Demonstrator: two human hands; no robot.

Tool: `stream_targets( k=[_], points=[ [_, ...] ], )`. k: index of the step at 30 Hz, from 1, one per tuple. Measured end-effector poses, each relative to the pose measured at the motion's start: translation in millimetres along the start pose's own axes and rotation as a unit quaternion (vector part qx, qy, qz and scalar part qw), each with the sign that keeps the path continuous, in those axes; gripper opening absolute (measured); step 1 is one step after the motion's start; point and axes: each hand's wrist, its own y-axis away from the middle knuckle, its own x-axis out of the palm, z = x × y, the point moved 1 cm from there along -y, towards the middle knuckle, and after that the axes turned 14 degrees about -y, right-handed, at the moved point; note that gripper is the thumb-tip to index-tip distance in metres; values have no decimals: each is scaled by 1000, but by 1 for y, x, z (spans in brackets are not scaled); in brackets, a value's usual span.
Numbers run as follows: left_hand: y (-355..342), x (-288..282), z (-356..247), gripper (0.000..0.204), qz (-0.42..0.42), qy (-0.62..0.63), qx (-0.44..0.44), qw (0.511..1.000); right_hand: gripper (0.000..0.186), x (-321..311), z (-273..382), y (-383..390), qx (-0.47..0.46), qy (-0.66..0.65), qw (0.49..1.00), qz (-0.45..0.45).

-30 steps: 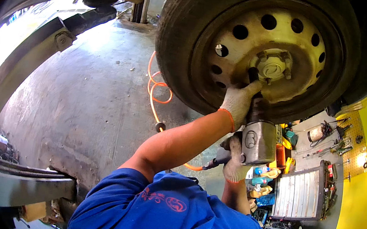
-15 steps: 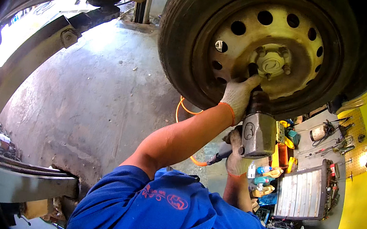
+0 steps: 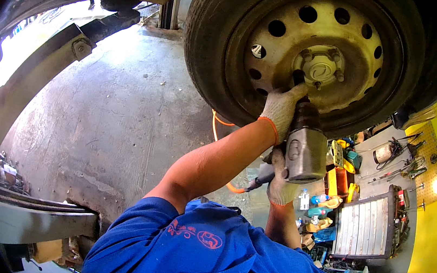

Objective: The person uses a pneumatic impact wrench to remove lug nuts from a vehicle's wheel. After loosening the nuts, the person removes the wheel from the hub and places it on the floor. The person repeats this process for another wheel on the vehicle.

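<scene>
A steel wheel (image 3: 268, 44) with a black tyre (image 3: 207, 53) hangs in front of me, with round holes around its dirty disc and bolts about the hub (image 3: 322, 70). I hold a grey impact wrench (image 3: 308, 155) up against it, its dark socket (image 3: 298, 77) at a bolt position on the hub's left side. My left hand (image 3: 281, 107), in a pale knit glove, is closed around the front end near the socket. Lower down, my right hand (image 3: 281, 179), also gloved, grips the handle; its fingers are partly hidden behind the wrench body.
An orange air hose (image 3: 214, 128) loops behind my left arm toward the handle. A lift arm (image 3: 36, 67) slants along the left. At the lower right are a slatted panel (image 3: 363, 228), several bottles (image 3: 318, 211), an orange bin (image 3: 337, 183) and scattered tools beside a yellow wall (image 3: 429, 222).
The view has shifted a little, so the wheel sits slightly higher and further left. Both hands keep their hold on the impact wrench, and the socket stays at the hub.
</scene>
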Motion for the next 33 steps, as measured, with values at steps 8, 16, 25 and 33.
stream_targets(
  k=[8,16,25,33],
  points=[
    [6,9,-5,21,-18,-32,0,999,41,-16,-15,3,122,-1,992,32],
    [9,11,-6,22,-14,-46,-2,999,40,-13,-27,0,42,-10,999,10],
    [-3,-1,3,18,38,-21,-20,999,33,-9,-17,0,39,-38,998,29],
    [3,6,-2,20,17,-22,-2,1000,21,-14,-17,-3,10,13,999,47]
  ],
)
